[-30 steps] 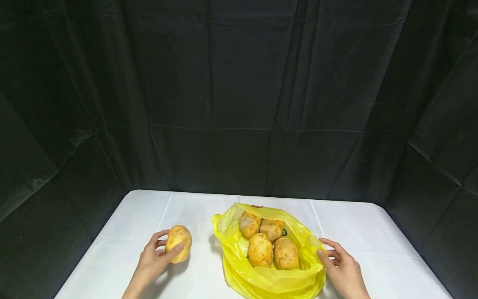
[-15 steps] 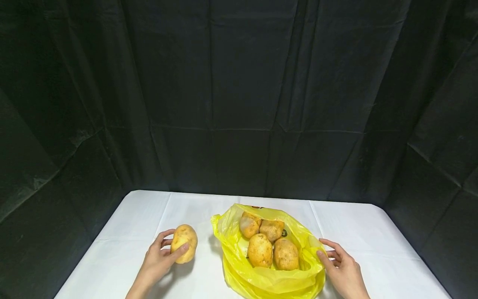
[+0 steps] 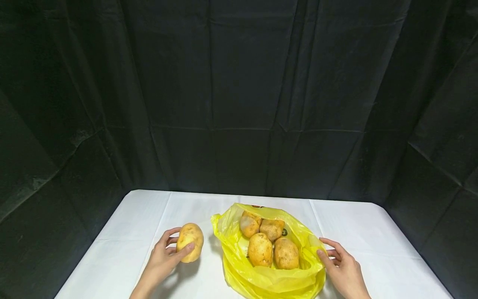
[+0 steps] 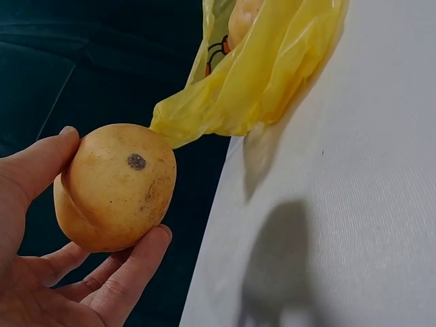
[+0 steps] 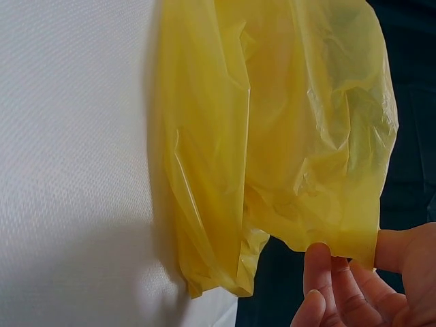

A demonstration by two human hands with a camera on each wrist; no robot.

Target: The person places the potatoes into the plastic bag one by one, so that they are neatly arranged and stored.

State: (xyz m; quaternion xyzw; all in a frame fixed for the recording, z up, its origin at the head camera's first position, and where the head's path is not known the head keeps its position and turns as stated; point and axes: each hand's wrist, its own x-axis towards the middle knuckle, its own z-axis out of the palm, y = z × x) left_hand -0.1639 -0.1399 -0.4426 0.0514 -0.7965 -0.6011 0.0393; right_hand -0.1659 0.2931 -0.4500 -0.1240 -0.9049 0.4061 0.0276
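Observation:
My left hand (image 3: 163,258) grips a pale yellow potato (image 3: 190,242) between thumb and fingers, held above the table to the left of the bag. In the left wrist view this potato (image 4: 116,187) shows a dark spot on its skin. A yellow plastic bag (image 3: 276,282) stands with its mouth spread, and several potatoes (image 3: 260,250) lie inside. At the bag's right edge my right hand (image 3: 344,270) pinches the rim. The right wrist view shows the bag's plastic (image 5: 286,122) caught between the thumb and fingers (image 5: 318,269).
A white cloth (image 3: 373,241) covers the table. Black curtains (image 3: 239,104) hang behind it and along both sides. Some dark print (image 3: 284,232) shows on the bag's inside.
My left hand has moved slightly to the right with the potato, closer to the bag. The right hand and the bag have stayed where they were.

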